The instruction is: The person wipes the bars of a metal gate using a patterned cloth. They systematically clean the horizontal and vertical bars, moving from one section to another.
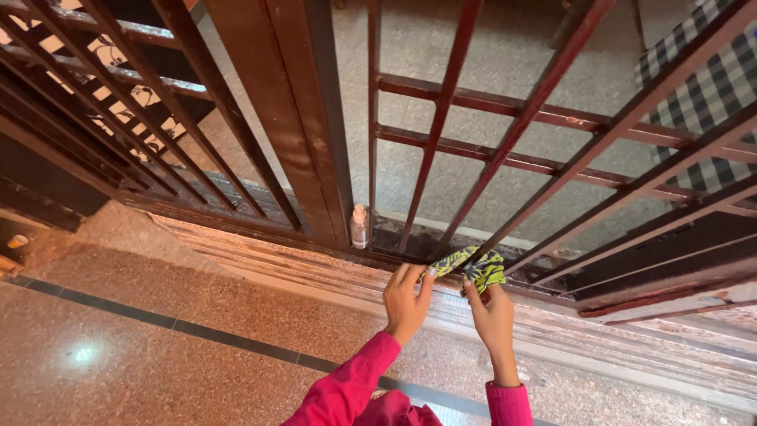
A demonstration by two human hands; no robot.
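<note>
The fingers of the left hand point(405, 300) pinch one end of a green and black patterned cloth point(471, 265), thumb and forefinger closed on its edge, while the fingers of the right hand point(490, 312) are pressed together on the other end, just beside the first. The cloth is stretched between the two hands and bunched where it meets the foot of a slanted bar point(505, 225), right at the bottom rail of the dark brown metal gate point(303, 150); whether it passes round the bar or only lies against it cannot be told from here. Both arms wear bright pink sleeves point(355, 386). To the left of the hands, close against the thick gate post, stands a small clear bottle point(359, 226) with a pale cap, apart from the cloth. Below the rail runs a pale, worn stone threshold point(315, 268), and nearer the person a speckled reddish floor point(142, 347) crossed by a dark inlaid strip. Through the bars shows a grey floor beyond and, at the upper right, a black and white checked fabric point(710, 87). As for progress, the cloth is at the base of the bar and held taut at both ends, but no knot or finished wrap is visible, so the work looks to be at an early or middle stage.
</note>
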